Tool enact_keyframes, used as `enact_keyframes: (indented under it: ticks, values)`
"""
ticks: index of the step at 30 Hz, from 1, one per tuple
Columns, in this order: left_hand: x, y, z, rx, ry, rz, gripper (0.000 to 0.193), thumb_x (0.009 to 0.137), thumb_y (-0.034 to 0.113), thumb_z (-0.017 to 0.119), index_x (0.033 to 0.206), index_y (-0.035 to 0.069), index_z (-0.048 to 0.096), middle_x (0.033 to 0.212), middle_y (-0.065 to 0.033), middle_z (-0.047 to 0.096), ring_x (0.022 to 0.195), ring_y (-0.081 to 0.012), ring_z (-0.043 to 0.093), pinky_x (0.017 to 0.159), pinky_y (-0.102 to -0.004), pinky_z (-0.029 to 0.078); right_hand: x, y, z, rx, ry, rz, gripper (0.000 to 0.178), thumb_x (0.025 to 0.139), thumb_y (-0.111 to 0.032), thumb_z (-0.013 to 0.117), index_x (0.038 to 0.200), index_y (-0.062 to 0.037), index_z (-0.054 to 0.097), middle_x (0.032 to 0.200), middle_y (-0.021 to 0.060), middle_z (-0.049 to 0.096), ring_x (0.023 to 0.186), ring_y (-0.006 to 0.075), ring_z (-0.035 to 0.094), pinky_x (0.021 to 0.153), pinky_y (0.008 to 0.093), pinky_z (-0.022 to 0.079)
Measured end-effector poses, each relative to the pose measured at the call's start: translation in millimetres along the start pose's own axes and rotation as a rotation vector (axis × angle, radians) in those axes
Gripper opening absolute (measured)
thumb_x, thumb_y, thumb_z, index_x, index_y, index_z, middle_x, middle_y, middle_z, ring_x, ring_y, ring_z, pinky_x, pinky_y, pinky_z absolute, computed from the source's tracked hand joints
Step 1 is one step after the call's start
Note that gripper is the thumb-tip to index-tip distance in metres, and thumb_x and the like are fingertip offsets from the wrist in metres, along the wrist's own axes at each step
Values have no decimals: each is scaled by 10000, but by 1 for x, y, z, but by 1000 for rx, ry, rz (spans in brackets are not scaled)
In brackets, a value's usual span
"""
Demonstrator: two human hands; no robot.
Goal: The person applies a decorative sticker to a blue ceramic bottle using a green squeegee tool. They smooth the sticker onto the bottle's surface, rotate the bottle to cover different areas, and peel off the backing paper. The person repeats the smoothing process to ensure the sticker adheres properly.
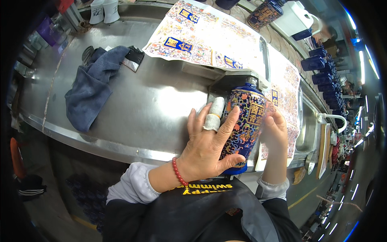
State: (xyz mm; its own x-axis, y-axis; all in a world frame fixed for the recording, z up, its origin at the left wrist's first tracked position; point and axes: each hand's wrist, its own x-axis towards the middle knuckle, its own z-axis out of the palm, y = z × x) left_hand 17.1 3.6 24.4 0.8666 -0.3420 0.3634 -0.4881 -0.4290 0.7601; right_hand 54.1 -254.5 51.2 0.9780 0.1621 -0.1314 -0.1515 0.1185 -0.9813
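Note:
A dark blue bottle (242,129) with a bare neck and a colourful floral decal stands tilted at the near edge of the metal worktop, by a metal bracket (242,74). My left hand (207,139) is open, fingers spread, with the index finger and thumb laid on the bottle's front. White wrapping covers one of its fingers, and a red bead bracelet circles the wrist. At the bottle's right edge my right hand (276,129) is closed, its fingertips pinching what looks like the loose edge of the thin patterned decal (269,106). Part of that grip is hidden.
Printed decal sheets (201,34) cover the back of the worktop (149,101). A blue-grey towel (94,86) lies at left. White cups (104,11) and a white jug (296,20) stand behind. Blue bottles (324,78) line the right, beyond a sink (307,125) with a white tap (334,119).

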Motion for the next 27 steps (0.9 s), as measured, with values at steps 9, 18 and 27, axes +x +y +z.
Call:
enact_keyframes:
  ticks: [9, 18, 27]
  values:
    - [-1, 3, -2, -28, 1, -3, 982, 916, 729, 492, 1638, 121, 216, 1510, -353, 344, 1342, -511, 335, 1097, -722, 162, -8, -12, -1, -19, 74, 67, 311, 1006, -123, 621, 1273, 37, 620, 1211, 111, 695, 1089, 162, 659, 972, 322, 508]
    - [-2, 0, -5, -95, -15, -34, 1014, 893, 699, 558, 1638, 109, 201, 1500, -342, 359, 1324, -501, 357, 1089, -713, 196, -8, -21, 5, -35, 67, 70, 327, 1014, -118, 607, 1299, 43, 610, 1213, 112, 695, 1098, 161, 657, 980, 324, 506]
    - [-1, -6, -8, -107, -60, -52, 1121, 860, 725, 597, 1626, 29, 165, 1467, -226, 483, 1320, -511, 357, 1114, -707, 155, -7, -22, 10, -116, 91, 48, 360, 1030, -210, 605, 1285, 43, 621, 1291, 111, 643, 1186, 175, 600, 1050, 337, 437]
